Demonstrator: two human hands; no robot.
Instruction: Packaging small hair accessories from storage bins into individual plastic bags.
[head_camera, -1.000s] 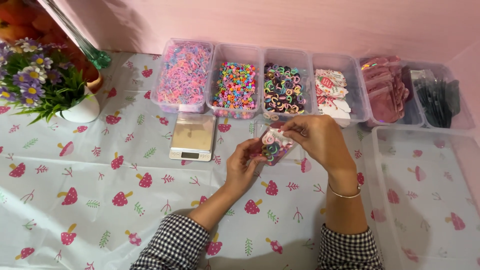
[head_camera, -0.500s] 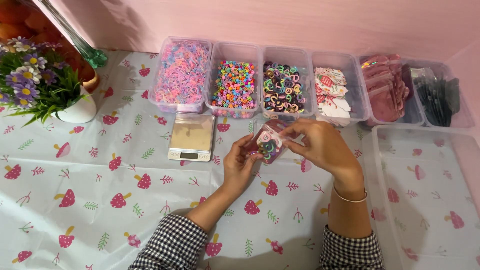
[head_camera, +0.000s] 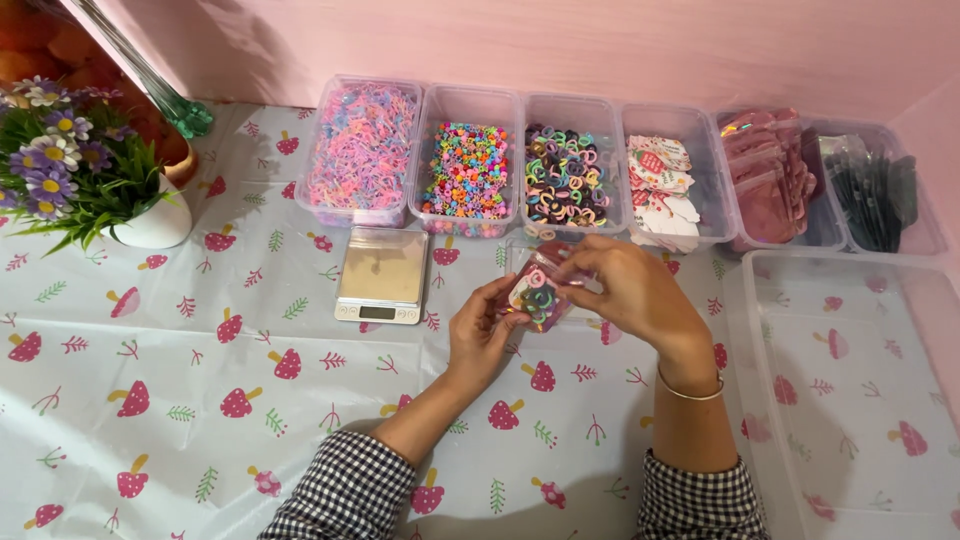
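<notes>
Both hands raised just above the mushroom-print tablecloth (head_camera: 200, 380), near the middle of the table. Left hand (head_camera: 482, 335) pinching the lower left edge of a small clear pouch (head_camera: 537, 293) packed with coloured hair ties; right hand (head_camera: 625, 290) grasping the pouch's upper right edge, fingers curled over its top. Pouch held tilted between the two hands, clear of the cloth, just in front of the row of tubs.

Along the pink wall, six clear plastic tubs side by side, walls touching or nearly so: pastel elastic bands (head_camera: 358, 150), bright mini claw clips (head_camera: 467, 172), larger hair ties (head_camera: 572, 177), printed paper cards (head_camera: 662, 185), pink pouches (head_camera: 775, 180), dark packets (head_camera: 880, 195). Just behind the hands, a low clear dish (head_camera: 520, 250), mostly hidden by the pouch.

Left of the hands, a small digital scale (head_camera: 381, 275), just beside the tub fronts, apart from the left hand. Far left, a white pot of artificial daisies (head_camera: 70, 185), well apart from the work.

On the right, a large clear bin (head_camera: 850, 400) reaching to the frame's edge, its near wall close to the right forearm, little room on that side. Broad open cloth to the left and toward the near edge, between the checked sleeves (head_camera: 345, 490) and the scale.
</notes>
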